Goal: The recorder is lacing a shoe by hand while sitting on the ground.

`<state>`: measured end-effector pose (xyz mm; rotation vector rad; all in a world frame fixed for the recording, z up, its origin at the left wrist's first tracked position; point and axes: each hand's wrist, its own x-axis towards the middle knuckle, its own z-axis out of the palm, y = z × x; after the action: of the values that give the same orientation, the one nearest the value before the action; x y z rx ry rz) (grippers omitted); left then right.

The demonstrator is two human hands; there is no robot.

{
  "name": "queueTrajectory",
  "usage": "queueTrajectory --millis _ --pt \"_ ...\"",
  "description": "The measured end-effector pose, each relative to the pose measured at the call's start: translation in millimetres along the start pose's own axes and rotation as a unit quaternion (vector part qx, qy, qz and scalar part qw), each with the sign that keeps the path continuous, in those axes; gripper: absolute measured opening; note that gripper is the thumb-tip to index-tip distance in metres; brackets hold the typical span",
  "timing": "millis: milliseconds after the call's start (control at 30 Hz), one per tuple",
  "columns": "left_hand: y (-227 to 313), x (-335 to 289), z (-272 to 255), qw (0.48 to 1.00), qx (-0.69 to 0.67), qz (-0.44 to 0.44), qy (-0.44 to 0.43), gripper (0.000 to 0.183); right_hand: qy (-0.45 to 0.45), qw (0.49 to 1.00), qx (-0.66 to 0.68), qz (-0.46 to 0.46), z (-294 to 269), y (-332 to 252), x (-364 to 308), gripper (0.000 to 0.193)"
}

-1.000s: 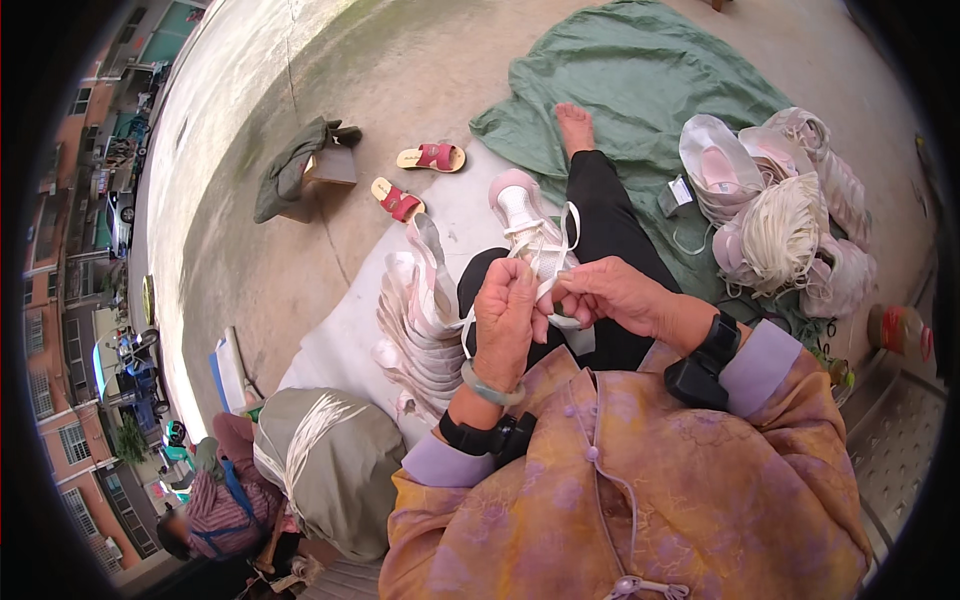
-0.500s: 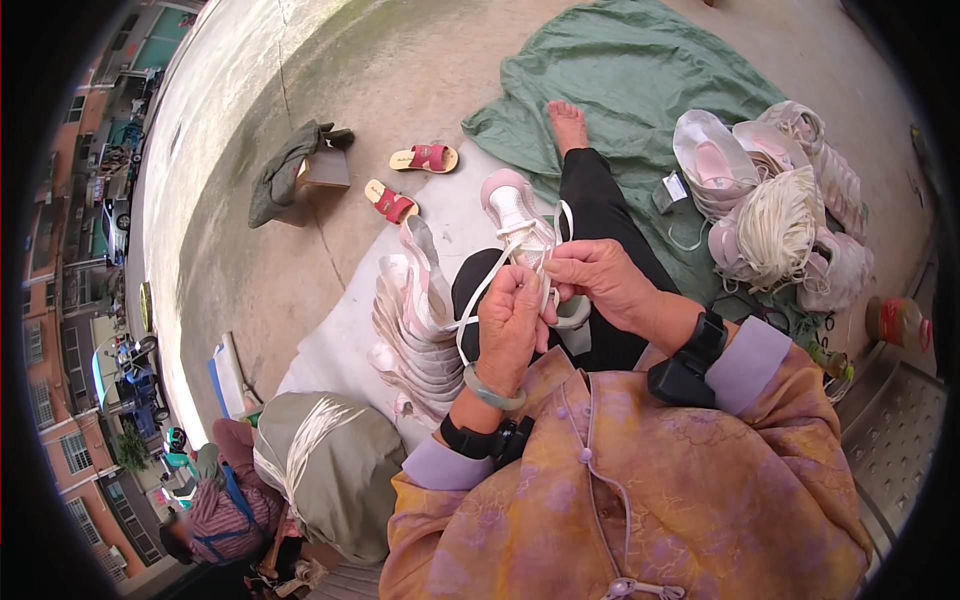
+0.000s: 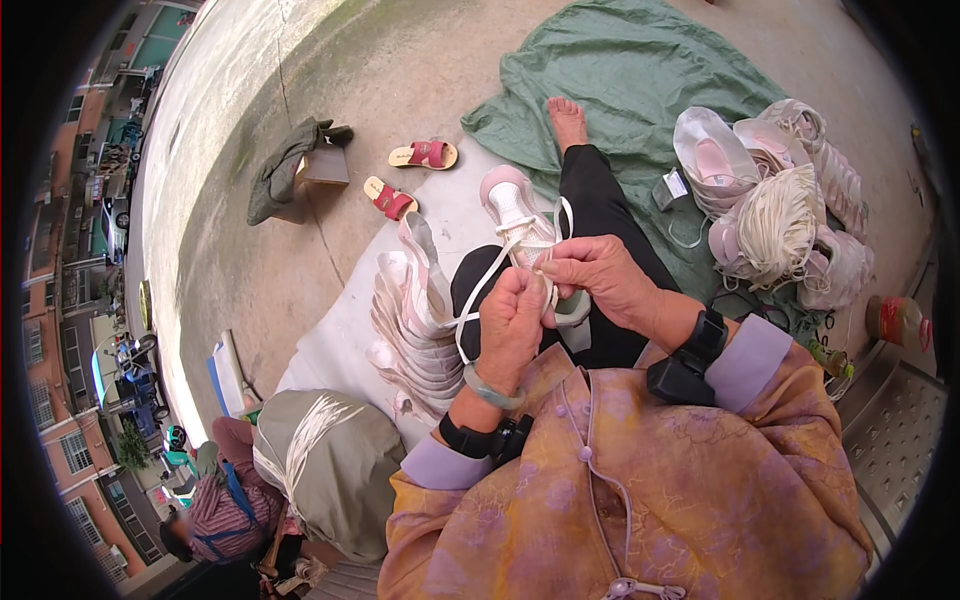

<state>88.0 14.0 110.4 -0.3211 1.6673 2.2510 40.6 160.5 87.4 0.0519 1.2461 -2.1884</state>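
A pink and white shoe upper lies over my lap, its toe pointing away from me. White shoelace is threaded across its front, with one loose length hanging left and a loop standing up on the right. My left hand is closed in a pinch on the lace near the upper's opening. Right beside it, my right hand pinches the lace between thumb and forefinger, the fingertips of both hands almost touching. The exact bit of lace between the fingers is partly hidden.
Nested shoe uppers lie on the left. More uppers and a thick bundle of white laces sit on a green sheet. Red slippers, a draped box, a bottle and a grey-covered bundle surround me. Another person sits lower left.
My right hand has shifted very slightly up and left along the lace. Otherwise both hands keep their pinch and the shoe upper stays in place.
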Motion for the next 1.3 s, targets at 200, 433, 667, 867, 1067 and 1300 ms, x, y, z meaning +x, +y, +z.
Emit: queueTrajectory --millis 200,433,667,867,1067,1300 --pt "7 -2 4 0.999 0.039 -0.013 0.002 0.017 -0.022 1.000 0.000 0.004 -2 0 1 0.018" --pt "3 -1 1 0.997 0.070 -0.011 -0.009 0.018 -0.015 1.000 -0.019 0.006 -2 1 1 0.014" --pt "9 -4 -6 0.987 0.073 -0.097 -0.104 0.018 0.074 0.991 -0.038 -0.107 -18 -26 8 0.010" --pt "0 -17 -21 0.949 0.270 -0.005 -0.162 0.020 0.203 0.933 -0.042 -0.295 -62 -84 7 0.010" --pt "15 -31 -25 0.867 0.445 0.102 -0.198 0.016 0.275 0.869 -0.023 -0.410 -113 -134 -16 0.009" --pt "70 -54 10 0.732 0.599 0.252 -0.203 0.009 0.265 0.836 -0.087 -0.473 -134 -176 -61 0.011"
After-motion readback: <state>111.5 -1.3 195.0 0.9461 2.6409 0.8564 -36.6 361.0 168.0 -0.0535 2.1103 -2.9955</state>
